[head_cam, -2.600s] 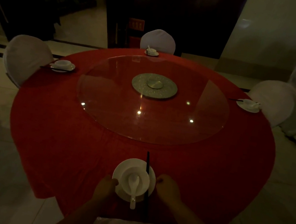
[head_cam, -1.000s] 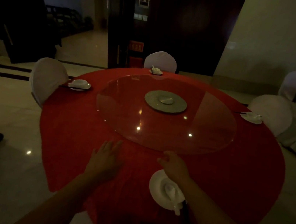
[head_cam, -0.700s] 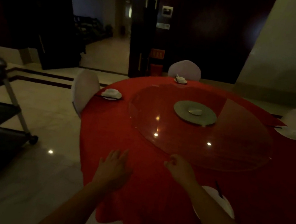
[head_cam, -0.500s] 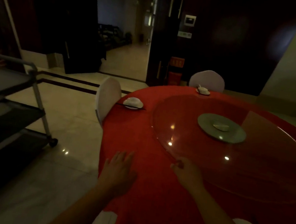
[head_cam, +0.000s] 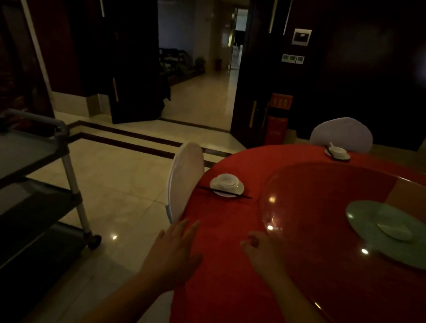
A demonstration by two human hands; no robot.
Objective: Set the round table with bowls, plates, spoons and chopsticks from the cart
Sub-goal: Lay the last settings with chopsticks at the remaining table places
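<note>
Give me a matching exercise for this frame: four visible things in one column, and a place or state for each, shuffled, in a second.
Things:
1. chopsticks
2. cart
3. left hand
4. right hand

Places or states:
A. open and flat, at the table's near edge
B. loosely curled, by the rim of the glass turntable
C. lying along the near side of a plate by the white-covered chair
D. standing on the floor, left of the table

Pairs: 1-C, 2-D, 3-A, 4-B
</note>
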